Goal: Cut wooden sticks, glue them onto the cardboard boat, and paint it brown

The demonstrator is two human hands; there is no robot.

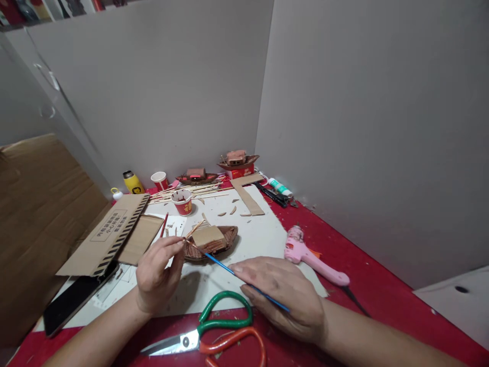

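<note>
My right hand (284,295) holds a paintbrush (219,263) with a blue handle, its bristle end pointing left toward my left fingertips. My left hand (162,267) is closed in a pinch at the left end of a small brown model boat (229,237). From those fingertips a thin wooden stick (196,228) slants up to the right; its lower end is hidden by the fingers. A plain cardboard cabin (209,238) sits in the middle of the boat. The boat's left tip is hidden behind my left hand.
Scissors (191,340) lie at the front, a pink glue gun (305,255) at the right. Behind the boat stand a paper cup (182,202) with dark paint and two finished-looking model boats (237,159). Cardboard (110,229) and a phone (72,300) lie left.
</note>
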